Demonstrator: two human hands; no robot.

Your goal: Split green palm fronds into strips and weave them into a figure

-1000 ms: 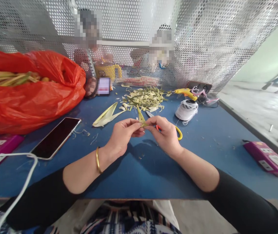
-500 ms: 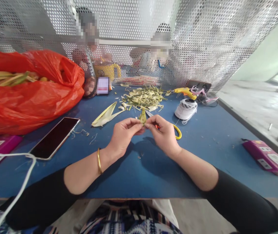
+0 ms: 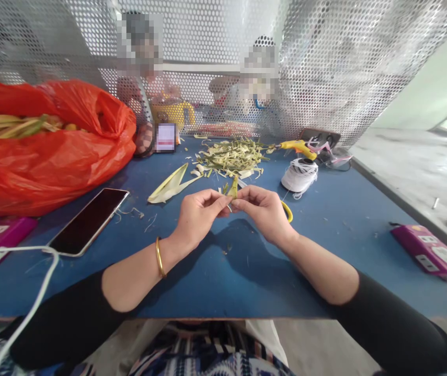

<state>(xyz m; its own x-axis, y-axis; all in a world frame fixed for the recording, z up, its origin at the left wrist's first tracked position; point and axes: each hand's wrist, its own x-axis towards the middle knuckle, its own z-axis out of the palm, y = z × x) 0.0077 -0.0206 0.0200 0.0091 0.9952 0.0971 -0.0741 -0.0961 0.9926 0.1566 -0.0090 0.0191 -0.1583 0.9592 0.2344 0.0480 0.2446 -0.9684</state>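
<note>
**Pinching tight, close beside a blade**

Pinches a small green leaf piece [image 3: 233, 188] in both hands, just on the near side of the scrap heap [image 3: 234, 156]. Closes the left hand [image 3: 198, 213] down to thumb against fingers on the lower left of the piece; closes the right hand [image 3: 263, 210] likewise on the lower right, leaving hardly any gap between the two pinches. Points the narrow end toward the scrap heap and hides the lower end among the fingers, making any fold there impossible to tell.

Could split the piece lengthwise, if drawn apart by both pinches at once; looks thin and fibrous enough for that. Could drop it among like-coloured trimmings at the near edge of the scrap heap, if loosened on either side, and then lose sight of it.

Could graze the right knuckles on the yellow-handled scissors [image 3: 287, 211], lying partly covered by the right hand, near and to the right of the scrap heap, if swung outward or pushed forward. Could snag loose thread from the white spool [image 3: 299, 179], right of the scrap heap, if lifted away carelessly. Could crease the pale split leaf [image 3: 169, 188], near and to the left of the scrap heap, if brushed by the left knuckles.
</note>
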